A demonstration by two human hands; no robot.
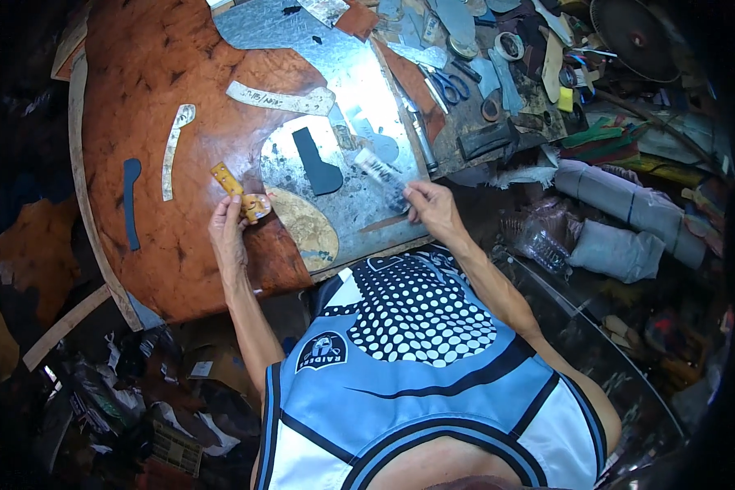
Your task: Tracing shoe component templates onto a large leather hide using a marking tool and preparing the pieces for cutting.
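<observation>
My left hand (228, 224) is closed on a yellow template (223, 175) with small holes, held over brown leather (180, 269). Its shape is a narrow strip with a wider lower end. My right hand (431, 211) pinches the lower end of a whitish, partly see-through strip (377, 169) with dark marks, above the metal sheet (351, 233); its exact kind is unclear. Between my hands, a dark, boot-shaped cutout (317, 163) lies on the metal. A tan rounded piece (306, 224) sits beside the leather's edge.
Two whitish templates (278, 100) (174, 151) and a slim dark-blue piece (132, 204) lie on the leather. Blue-handled scissors (449, 86), a tape roll (510, 46) and scraps crowd the upper right. Wrapped rolls (629, 200) are stacked at right.
</observation>
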